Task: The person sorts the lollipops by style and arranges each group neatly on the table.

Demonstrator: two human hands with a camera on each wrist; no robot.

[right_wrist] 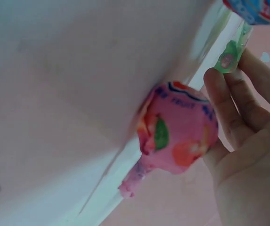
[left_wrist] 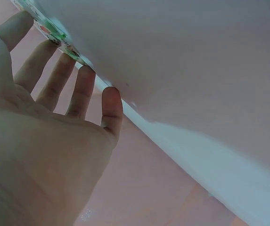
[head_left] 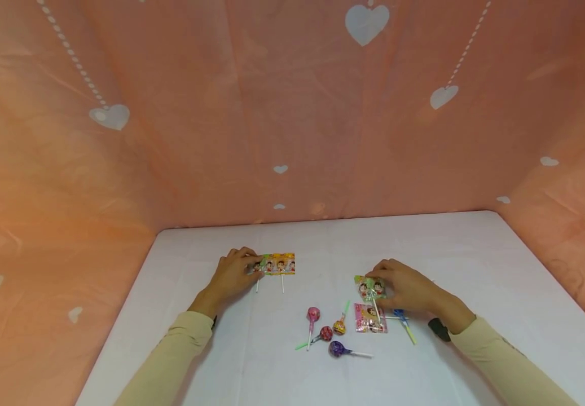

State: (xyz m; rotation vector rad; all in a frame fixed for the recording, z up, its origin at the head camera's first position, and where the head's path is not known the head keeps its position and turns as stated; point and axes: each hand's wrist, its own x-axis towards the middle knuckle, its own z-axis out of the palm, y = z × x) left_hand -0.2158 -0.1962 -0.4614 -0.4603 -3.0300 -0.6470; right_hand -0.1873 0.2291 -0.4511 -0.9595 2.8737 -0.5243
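Pink packet (head_left: 370, 322) near the right hand (head_left: 411, 288), well apart from the left hand (head_left: 233, 276)

Just beyond the pink packet, the right hand pinches the right green packet (head_left: 370, 290) between thumb and fingers, its white stick reaching over the pink wrapper. Farther off and to the pink packet's left, the left hand's thumb and fingers grip the left green packet (head_left: 268, 265) by one end, with the orange packet (head_left: 282, 263) right beside it; an end grip likely keeps the sticks clear.

Each flat packet seems to contain a lollipop, only the stick emerging. Left of the pink packet lie the pink lollipop (head_left: 313, 313), red lollipop (head_left: 325, 333) and orange lollipop (head_left: 339, 327), in snug wrappers; the purple lollipop (head_left: 337, 349) lies nearer the person. Right of it, the blue lollipop (head_left: 399, 314) is partly hidden.
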